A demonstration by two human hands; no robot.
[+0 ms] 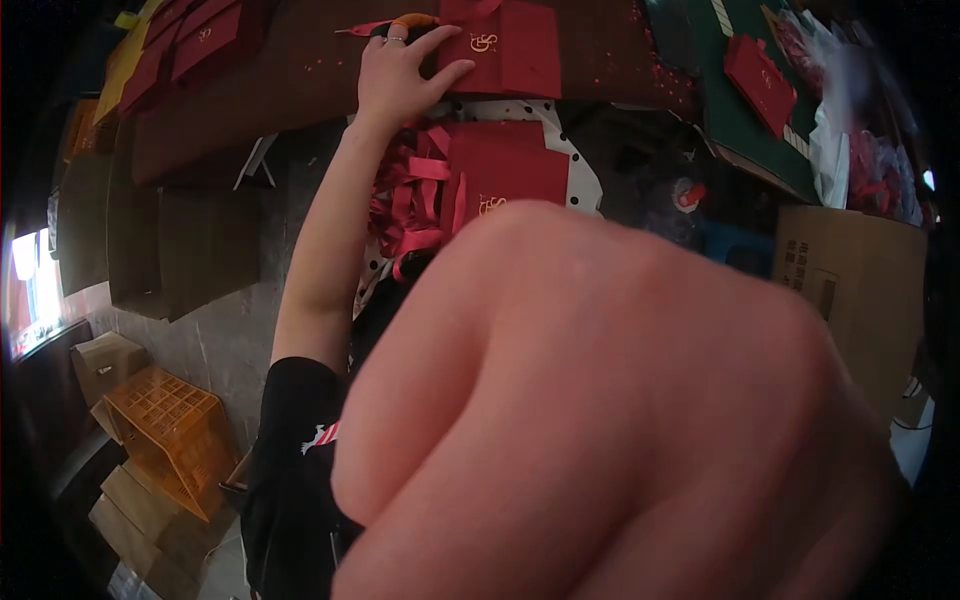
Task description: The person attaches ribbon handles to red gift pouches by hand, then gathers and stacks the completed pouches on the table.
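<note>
**Left hand (400, 75) on a red bag (528, 60) at a brown table (240, 110)**

The brown table, largest of the things shown, spans the top of the view; small red scraps dot its cover. To its right is a green table (722, 125) bearing a flat red piece (760, 85) with gold marking. Below the brown table's left end are cardboard boxes (205, 240); a printed carton (870, 280) is below and to the right of it. An orange crate (185, 435) lies tilted on the floor, well below the table's left end. Stacked red bags (205, 50) occupy the table's left part. Heaped red bags (515, 155) with ribbons (410, 205) lie on a dotted cloth (585, 190) just below its near edge. The red bag with gold lettering lies flat near that edge, touched by the left hand, whose thumb and forefinger are spread wide. The right hand (600, 400), its back toward the camera, looms in front, below the table, its fingers bent. An orange-handled tool (415, 19) is at the left hand's other fingers, above the table; a ring (395, 39) circles one. With fingertips hidden, whether those fingers grip the tool, or the right hand holds anything, cannot be told.
</note>
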